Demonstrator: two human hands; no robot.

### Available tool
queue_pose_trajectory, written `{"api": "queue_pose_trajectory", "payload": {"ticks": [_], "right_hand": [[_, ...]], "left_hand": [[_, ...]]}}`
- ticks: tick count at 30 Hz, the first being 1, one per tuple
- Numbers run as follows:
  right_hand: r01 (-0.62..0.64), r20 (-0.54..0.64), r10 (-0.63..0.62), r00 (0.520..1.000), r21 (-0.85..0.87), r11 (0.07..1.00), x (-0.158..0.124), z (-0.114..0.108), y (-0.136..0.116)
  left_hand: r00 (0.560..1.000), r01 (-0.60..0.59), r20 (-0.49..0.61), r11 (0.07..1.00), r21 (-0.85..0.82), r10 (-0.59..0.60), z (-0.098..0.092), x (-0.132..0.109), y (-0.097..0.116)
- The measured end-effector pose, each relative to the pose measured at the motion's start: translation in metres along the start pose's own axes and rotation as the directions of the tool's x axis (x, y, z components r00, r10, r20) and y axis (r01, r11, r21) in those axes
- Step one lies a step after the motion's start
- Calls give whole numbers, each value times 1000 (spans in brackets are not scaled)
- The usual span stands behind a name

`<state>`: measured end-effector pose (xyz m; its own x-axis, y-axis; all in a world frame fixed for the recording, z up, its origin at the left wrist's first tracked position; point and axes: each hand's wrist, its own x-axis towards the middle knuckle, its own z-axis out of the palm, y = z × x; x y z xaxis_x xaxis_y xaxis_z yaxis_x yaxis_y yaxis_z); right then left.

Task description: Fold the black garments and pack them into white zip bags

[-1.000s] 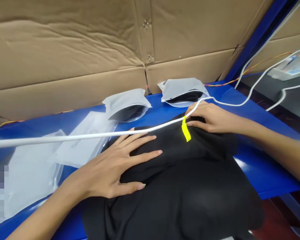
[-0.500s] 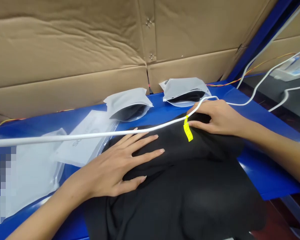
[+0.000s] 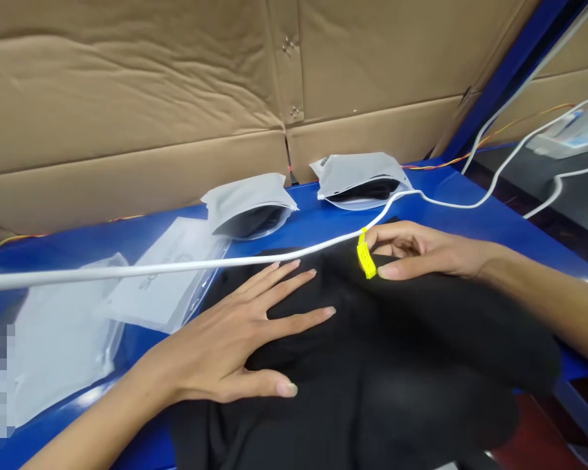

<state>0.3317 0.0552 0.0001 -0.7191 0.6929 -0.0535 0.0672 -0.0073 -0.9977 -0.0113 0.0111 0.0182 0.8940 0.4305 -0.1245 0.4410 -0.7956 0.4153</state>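
My left hand (image 3: 225, 346) lies open on the limp black cloth (image 3: 421, 339), best pinched at the yellow tag (image 3: 366, 256), where my right hand (image 3: 421, 248) curls, its grip unclear.

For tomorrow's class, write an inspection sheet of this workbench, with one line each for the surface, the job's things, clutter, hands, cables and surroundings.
Surface: blue table, with the garment lying on it.
Job's things: black garment with a yellow tag.
Clutter: two white bags with black contents; two flat white bags.
Hands: left hand spread on the garment; right hand curled beside the tag.
Cables: white cable across the garment; thin orange wire beyond the table.
Surroundings: cardboard sheets behind the table.
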Motion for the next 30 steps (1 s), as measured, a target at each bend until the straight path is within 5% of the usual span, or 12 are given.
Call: {"api": "queue_pose_trajectory", "payload": {"ticks": [8,13,16,19,23,28,30], "right_hand": [[-17,246,-60,967,300,954,3,38,3],[12,198,-80,977,322,947,1,47,9],[78,182,-131,974,273,959,-1,49,8],[264,161,-279,947,111,958,-4,49,5],[437,226,-387,894,-246,865,-5,53,4],[544,235,-543,806,-654,525,0,65,20],[476,208,-566,797,-795,377,1,68,26]], "left_hand": [[993,15,-110,977,-213,-39,2,-7,-5],[975,31,-196,938,-346,-104,0,0,2],[917,161,-266,887,-432,-296,4,4,6],[782,305,-286,740,-599,-554,12,2,1],[710,265,-289,624,-735,-642,18,0,-8],[600,42,-91,145,-989,-795,11,3,-7],[589,10,-46,64,-998,-807,7,5,-5]]}}
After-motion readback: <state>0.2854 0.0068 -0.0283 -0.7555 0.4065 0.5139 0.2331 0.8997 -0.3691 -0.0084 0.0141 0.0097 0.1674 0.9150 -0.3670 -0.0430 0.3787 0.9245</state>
